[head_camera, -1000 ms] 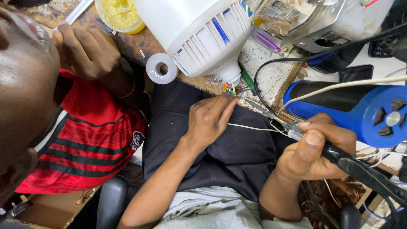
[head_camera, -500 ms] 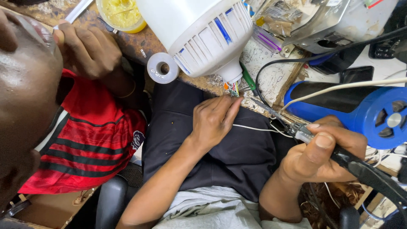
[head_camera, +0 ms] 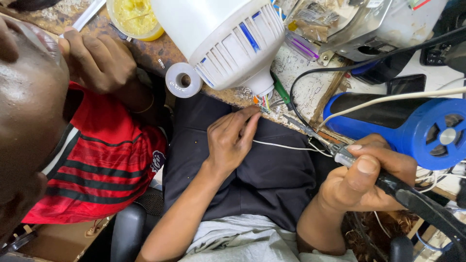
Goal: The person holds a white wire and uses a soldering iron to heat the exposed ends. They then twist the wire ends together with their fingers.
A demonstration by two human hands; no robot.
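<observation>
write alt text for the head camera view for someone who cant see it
Seen from above, the right hand grips a soldering iron with its tip toward coloured wires under a large white lamp, while the left hand pinches a thin white wire. Another person in a red striped shirt sits alongside at the cluttered bench.

Head camera looks steeply down, close over the workbench [head_camera: 310,92].

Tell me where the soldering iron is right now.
In the head view the soldering iron is at lower right, gripped in the right hand, its tip pointing up-left toward the wires under the big white bulb, below the blue blower.
</observation>
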